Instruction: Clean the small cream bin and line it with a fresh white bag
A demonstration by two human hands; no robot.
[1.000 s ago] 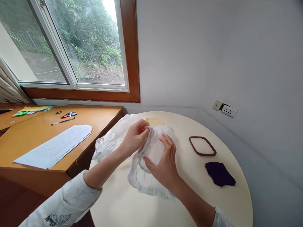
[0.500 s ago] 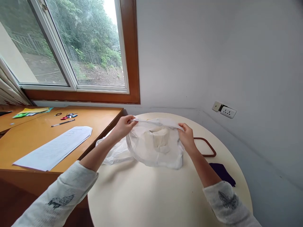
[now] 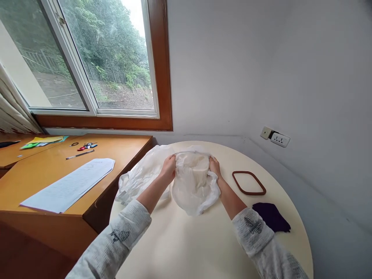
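Note:
A thin, see-through white plastic bag (image 3: 192,197) hangs between my hands over the round table. Its upper left edge is gripped by my left hand (image 3: 169,167), fingers closed. On the other side my right hand (image 3: 215,167) closes round the upper right edge, with plastic bunched below the wrist. Through the film shows a cream-coloured, rounded shape (image 3: 200,172); whether it lies inside or behind the bag I cannot tell. Beside my left forearm a second crumpled spread of white plastic (image 3: 142,172) lies on the table, partly hidden.
On the round cream table (image 3: 186,248) lie a brown rounded frame (image 3: 249,193) and a dark purple cloth (image 3: 271,217) at the right. The wooden desk (image 3: 128,149) at the left bears paper sheets (image 3: 72,184), a pen (image 3: 80,154) and keys (image 3: 88,146). A wall socket (image 3: 280,139) is beyond.
My hands have come closer together and a little lower, so the bag's stretched top edge is now narrower and gathered. More of the plastic on the left shows, and the brown frame is uncovered.

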